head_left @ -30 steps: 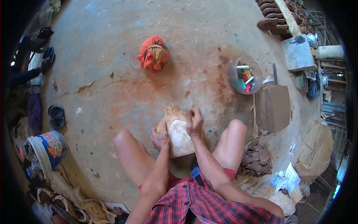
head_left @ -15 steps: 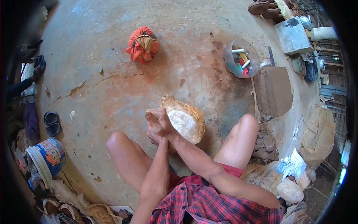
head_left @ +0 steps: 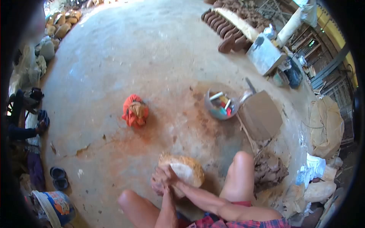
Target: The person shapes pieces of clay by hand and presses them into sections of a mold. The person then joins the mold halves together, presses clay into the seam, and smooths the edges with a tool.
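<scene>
My two hands are closed against each other beside the left edge of a rounded, rough tan block point(head_left: 194, 167) with a pale, flat top face. My right hand point(head_left: 167, 174) lies uppermost, its fingers curled. My left hand point(head_left: 157, 185) is pressed beneath it, mostly covered. Whatever may be between the palms is hidden. The block sits on the floor between my bent knees, and I cannot tell whether the hands touch it.
An orange cloth bundle point(head_left: 135, 113) stands ahead. A clear tub point(head_left: 221, 117) of tools sits to its right, by a brown slab point(head_left: 262, 116) and dark clay lumps point(head_left: 270, 173). At left are dark sandals point(head_left: 58, 178), a bucket point(head_left: 57, 207) and part of another person.
The view has tilted up, so the floor things appear lower and more of the background shows. My hands stay closed together by the block, the right one now turned further over the left.
</scene>
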A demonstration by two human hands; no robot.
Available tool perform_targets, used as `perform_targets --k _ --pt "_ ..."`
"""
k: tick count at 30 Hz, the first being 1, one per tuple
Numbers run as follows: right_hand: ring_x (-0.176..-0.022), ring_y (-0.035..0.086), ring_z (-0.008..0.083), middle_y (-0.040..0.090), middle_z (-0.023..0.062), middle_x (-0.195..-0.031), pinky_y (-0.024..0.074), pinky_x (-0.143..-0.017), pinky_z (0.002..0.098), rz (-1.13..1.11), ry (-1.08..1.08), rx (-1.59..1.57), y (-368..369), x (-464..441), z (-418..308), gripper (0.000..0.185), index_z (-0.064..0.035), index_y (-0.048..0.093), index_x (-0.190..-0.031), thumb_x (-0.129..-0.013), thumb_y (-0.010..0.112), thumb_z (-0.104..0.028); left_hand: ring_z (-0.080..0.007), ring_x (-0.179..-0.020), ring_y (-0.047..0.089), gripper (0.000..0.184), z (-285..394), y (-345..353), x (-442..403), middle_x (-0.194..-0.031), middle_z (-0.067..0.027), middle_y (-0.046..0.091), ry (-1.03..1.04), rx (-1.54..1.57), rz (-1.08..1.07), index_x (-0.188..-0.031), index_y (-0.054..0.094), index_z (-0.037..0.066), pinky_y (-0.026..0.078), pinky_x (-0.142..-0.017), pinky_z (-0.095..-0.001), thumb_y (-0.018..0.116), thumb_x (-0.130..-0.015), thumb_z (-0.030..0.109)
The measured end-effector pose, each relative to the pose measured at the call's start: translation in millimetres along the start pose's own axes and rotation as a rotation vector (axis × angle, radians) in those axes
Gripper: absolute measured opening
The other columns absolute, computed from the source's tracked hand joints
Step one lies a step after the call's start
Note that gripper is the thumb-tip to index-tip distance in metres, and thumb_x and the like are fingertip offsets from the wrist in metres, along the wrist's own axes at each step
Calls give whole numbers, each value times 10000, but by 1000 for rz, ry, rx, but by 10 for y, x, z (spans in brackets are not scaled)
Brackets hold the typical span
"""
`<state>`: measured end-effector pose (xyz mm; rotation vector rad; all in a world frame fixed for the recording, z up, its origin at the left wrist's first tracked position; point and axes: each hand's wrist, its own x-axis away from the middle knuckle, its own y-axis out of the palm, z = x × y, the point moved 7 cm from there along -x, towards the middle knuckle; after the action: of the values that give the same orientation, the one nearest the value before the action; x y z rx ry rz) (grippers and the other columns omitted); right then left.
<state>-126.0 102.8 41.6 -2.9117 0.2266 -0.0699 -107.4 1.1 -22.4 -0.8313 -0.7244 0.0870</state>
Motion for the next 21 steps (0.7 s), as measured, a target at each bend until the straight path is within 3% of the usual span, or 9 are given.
perform_targets --k 7,13,17,19,20,21 --pt "-705 651 443 634 255 -698 506 -686 546 -329 -181 195 36 -284 -283 594 26 674 -777 -1006 598 -517 -421 -1255 628 750 -9 -220 124 -1347 -238 671 -112 47 -29 -1371 678 96 474 -1060 -522 589 -931 697" --pt "-744 657 472 659 274 -737 518 -722 566 -700 -256 674 -630 -637 -1382 653 22 695 -799 -1005 592 -589 -415 -1270 621 753 137 -441 233 -1370 -235 661 -229 131 -37 -1388 671 99 467 -1073 -519 577 -938 696" --pt "-697 638 456 630 261 -703 500 -676 549 -588 -333 568 -873 -654 -1532 670 17 645 -755 -1014 587 -599 -449 -1274 607 705 50 -345 138 -1385 -243 651 -148 71 -25 -1380 676 98 460 -1069 -513 529 -977 657" --pt "-629 585 435 575 252 -663 461 -619 515 -475 -373 310 -797 -499 -1385 667 6 584 -712 -1030 584 -580 -430 -1312 585 672 -41 -185 -11 -1438 -245 618 233 125 -137 -1400 651 75 455 -1086 -489 549 -997 603" --pt "-629 585 435 575 252 -663 461 -619 515 -479 -360 258 -693 -381 -1298 667 6 584 -712 -1030 584 -580 -430 -1312 585 672 -298 -109 -129 -1438 -245 618 205 82 -121 -1400 651 75 455 -1086 -489 549 -997 603" --pt "-606 562 423 572 244 -652 460 -614 500 -459 -368 157 -600 -270 -1230 647 9 587 -703 -1034 597 -547 -385 -1333 573 628 -485 9 -239 -1425 -232 617 262 228 -159 -1398 636 48 454 -1086 -470 560 -1015 540"
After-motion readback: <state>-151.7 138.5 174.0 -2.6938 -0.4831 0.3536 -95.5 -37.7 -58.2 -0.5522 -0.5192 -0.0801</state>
